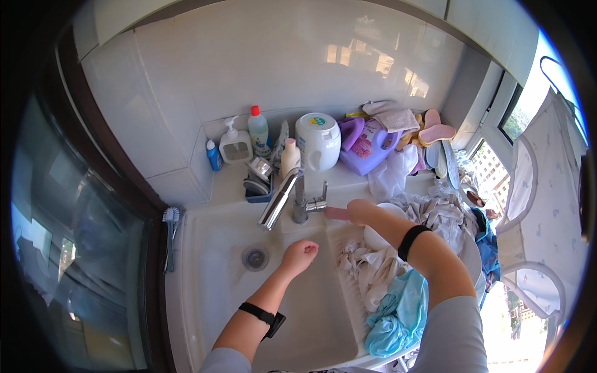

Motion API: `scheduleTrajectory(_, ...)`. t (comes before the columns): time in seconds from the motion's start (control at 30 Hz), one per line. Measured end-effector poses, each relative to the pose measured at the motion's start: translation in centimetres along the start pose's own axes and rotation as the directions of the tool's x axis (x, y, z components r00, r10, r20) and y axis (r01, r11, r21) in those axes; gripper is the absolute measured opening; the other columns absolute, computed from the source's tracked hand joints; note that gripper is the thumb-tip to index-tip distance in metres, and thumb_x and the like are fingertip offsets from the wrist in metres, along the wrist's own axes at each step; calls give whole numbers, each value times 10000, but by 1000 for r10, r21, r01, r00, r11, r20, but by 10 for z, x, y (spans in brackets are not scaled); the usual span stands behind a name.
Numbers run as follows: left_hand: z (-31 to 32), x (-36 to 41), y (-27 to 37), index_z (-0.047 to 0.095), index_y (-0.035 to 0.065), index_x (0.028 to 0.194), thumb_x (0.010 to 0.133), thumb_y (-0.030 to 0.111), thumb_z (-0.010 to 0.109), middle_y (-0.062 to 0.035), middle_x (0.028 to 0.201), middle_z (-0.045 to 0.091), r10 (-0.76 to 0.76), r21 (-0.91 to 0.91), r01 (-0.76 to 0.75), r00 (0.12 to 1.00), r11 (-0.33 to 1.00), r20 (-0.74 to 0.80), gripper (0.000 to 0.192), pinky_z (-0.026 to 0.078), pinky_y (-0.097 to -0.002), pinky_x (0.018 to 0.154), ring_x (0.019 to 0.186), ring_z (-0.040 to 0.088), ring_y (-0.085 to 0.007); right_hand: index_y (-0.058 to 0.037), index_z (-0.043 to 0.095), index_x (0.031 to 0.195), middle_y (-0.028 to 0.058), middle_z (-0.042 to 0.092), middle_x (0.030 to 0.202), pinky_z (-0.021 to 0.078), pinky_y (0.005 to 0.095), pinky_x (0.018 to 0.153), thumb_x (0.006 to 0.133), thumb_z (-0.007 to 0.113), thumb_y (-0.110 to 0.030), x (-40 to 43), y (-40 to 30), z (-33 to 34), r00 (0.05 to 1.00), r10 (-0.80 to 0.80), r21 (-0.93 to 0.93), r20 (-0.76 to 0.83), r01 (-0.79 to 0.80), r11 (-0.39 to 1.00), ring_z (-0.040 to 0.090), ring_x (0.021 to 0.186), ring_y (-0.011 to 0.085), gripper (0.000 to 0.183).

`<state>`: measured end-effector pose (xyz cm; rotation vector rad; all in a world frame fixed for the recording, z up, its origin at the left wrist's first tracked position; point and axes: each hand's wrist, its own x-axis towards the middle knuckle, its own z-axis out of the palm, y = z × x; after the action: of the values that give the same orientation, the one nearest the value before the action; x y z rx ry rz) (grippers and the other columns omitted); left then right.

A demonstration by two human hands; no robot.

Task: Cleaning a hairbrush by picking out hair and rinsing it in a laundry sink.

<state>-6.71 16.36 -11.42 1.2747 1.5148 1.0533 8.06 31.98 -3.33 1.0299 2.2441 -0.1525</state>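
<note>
My left hand hangs over the white ceramic sink, its fingers curled in with nothing visible in them. Right of the chrome faucet, my right hand grips a flat pink object whose exact kind I cannot tell. The object's left end is beside the faucet's lever, and I cannot tell if they touch. A white bowl-like container is partly hidden under my right forearm. On the ribbed washboard side lie a bunched off-white cloth and a wet turquoise cloth.
Along the back ledge stand a soap pump bottle, a red-capped bottle, a white tub and a purple detergent jug. A scrub brush lies at the left rim. Grey laundry is heaped right, near a hanging white garment.
</note>
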Motion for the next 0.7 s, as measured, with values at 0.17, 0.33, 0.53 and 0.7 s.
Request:
scheduleTrajectory(0.17, -15, -17, 9, 618, -10, 936, 834, 113, 572, -58, 742, 613, 21, -24, -20, 1000, 1000, 11, 166, 470, -250, 579, 610, 583, -120, -50, 637, 658, 135, 637, 715, 466, 302, 481, 763, 564, -129, 49, -43, 52, 989, -86, 372, -122, 126, 920, 616, 560, 213, 150)
scheduleTrajectory(0.33, -26, -33, 5, 612, -12, 927, 828, 109, 534, -50, 711, 605, -33, 24, 32, 999, 999, 17, 176, 460, -253, 578, 598, 579, -120, -94, 469, 628, 16, 446, 514, 297, 238, 348, 846, 517, -241, 79, -66, 58, 979, 136, 800, 152, -41, -599, 407, 372, 119, 268)
scheduleTrajectory(0.53, -52, -37, -18, 629, 17, 909, 798, 165, 578, -81, 689, 615, -75, -46, 72, 995, 996, -63, 192, 454, -287, 580, 631, 594, -164, -101, 392, 657, 10, 334, 491, 238, 262, 330, 877, 461, -277, 39, -94, 68, 971, 96, 818, 218, -128, -560, 308, 354, 127, 290)
scheduleTrajectory(0.7, -36, -33, -34, 629, 26, 919, 794, 165, 571, -83, 726, 622, -2, 44, 4, 999, 999, -38, 196, 468, -303, 604, 677, 600, -169, -102, 394, 694, -12, 348, 516, 237, 235, 336, 887, 502, -332, 57, -91, 45, 937, 243, 768, 253, -41, -639, 306, 372, 101, 319)
